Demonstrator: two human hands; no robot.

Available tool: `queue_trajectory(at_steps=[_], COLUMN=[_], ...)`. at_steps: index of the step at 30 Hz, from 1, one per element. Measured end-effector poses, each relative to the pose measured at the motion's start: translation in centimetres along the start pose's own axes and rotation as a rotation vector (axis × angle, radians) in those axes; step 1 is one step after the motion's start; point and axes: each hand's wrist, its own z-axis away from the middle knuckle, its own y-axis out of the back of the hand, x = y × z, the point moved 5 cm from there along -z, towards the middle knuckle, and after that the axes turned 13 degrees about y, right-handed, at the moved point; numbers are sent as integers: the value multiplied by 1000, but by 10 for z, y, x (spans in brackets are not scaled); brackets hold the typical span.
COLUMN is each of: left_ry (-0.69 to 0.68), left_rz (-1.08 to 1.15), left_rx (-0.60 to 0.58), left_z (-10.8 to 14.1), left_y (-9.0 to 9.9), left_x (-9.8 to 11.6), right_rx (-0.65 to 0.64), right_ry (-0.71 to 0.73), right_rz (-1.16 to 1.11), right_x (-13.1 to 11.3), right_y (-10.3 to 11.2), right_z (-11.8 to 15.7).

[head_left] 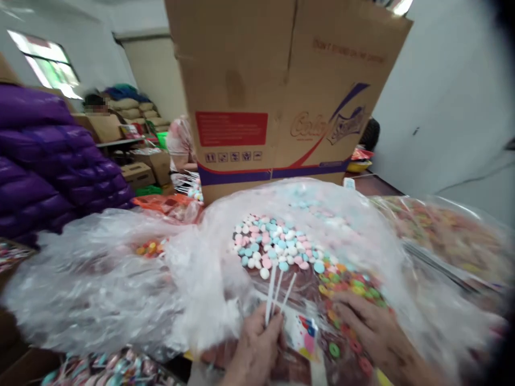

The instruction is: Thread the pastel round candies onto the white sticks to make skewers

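Note:
Several thin white sticks (274, 292) stand upright between the thumb and fingers of my left hand (259, 340). My right hand (368, 327) reaches over a pile of green, orange and red ring candies (358, 284), its fingertips at the pile's left side; whether they hold a ring is hidden. Behind the sticks lie pink, white and blue round candies (277, 241) on a brown surface. A small printed packet (303, 335) sits between my hands. Loose clear plastic (217, 279) surrounds the candies.
A large cardboard box (281, 96) stands behind the candies. Crumpled clear plastic (100, 289) spreads at left, above wrapped candies (108, 370). Purple bundles (52, 161) are stacked at far left. A bag of ring candies (446, 230) lies at right. Other people sit beyond the box.

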Motion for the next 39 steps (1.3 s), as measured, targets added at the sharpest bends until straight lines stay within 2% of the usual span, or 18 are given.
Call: queue_trajectory(at_steps=[2, 9, 12, 15, 20, 24, 27, 32, 36, 39], left_ry=[-74, -43, -41, -37, -50, -47, -42, -36, -40, -38], left_rz=[-41, 44, 55, 57, 51, 49, 61, 48, 35, 35], left_rx=[10, 9, 1, 5, 7, 5, 0, 2, 5, -2], left_z=[6, 11, 12, 13, 14, 14, 12, 11, 11, 10], left_y=[-1, -1, -2, -2, -1, 0, 0, 0, 0, 0], left_x=[8, 14, 14, 14, 16, 15, 14, 15, 17, 14], right_rx=[-6, 26, -58, -195, -364, -334, -296, -386, -346, -396], right_ry=[-19, 14, 75, 120, 120, 143, 95, 76, 118, 114], right_rz=[5, 122, 217, 399, 638, 613, 592, 554, 540, 307], right_x=[-6, -15, -17, -18, -20, -29, -34, -33, -26, -21], right_y=[5, 17, 11, 2, -13, -22, -26, -44, -49, -47], right_z=[4, -2, -11, -25, -43, -57, -75, -97, -98, -90])
